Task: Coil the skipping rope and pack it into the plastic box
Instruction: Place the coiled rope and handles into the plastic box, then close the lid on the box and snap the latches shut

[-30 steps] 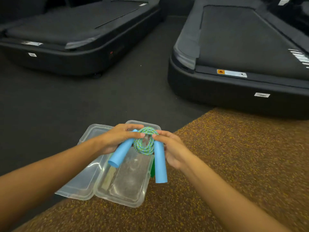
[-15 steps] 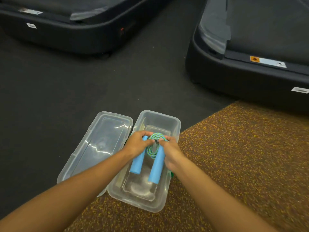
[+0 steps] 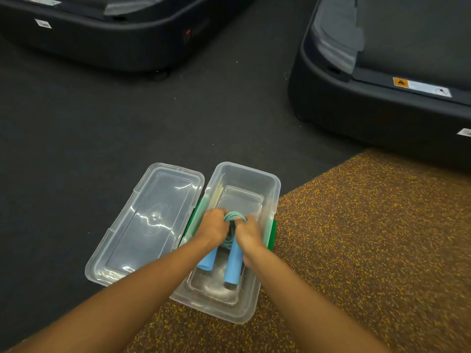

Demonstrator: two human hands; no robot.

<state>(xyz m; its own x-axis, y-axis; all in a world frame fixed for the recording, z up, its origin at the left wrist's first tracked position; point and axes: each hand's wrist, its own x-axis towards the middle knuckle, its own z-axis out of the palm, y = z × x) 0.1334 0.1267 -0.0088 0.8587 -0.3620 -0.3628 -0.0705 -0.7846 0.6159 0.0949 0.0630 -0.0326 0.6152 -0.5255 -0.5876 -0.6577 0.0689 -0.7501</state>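
The clear plastic box (image 3: 254, 174) lies open on the floor, partly on the dark mat and partly on the brown speckled carpet. Inside it is the skipping rope (image 3: 234, 216), a green-blue coil with two light blue handles (image 3: 232, 266) pointing toward me. My left hand (image 3: 212, 229) grips the left side of the coil and its handle. My right hand (image 3: 248, 234) grips the right side. Both hands are down inside the box, and they hide most of the coil.
The box's clear lid (image 3: 153, 220) lies upturned on the dark floor right beside the box on the left. Green latches (image 3: 273, 235) show on the box sides. Two black treadmill bases stand ahead, one at far left (image 3: 114, 34), one at right (image 3: 382, 98).
Both hands have lowered the coiled rope from above the box down into it. The camera view has tipped downward and closer to the box.
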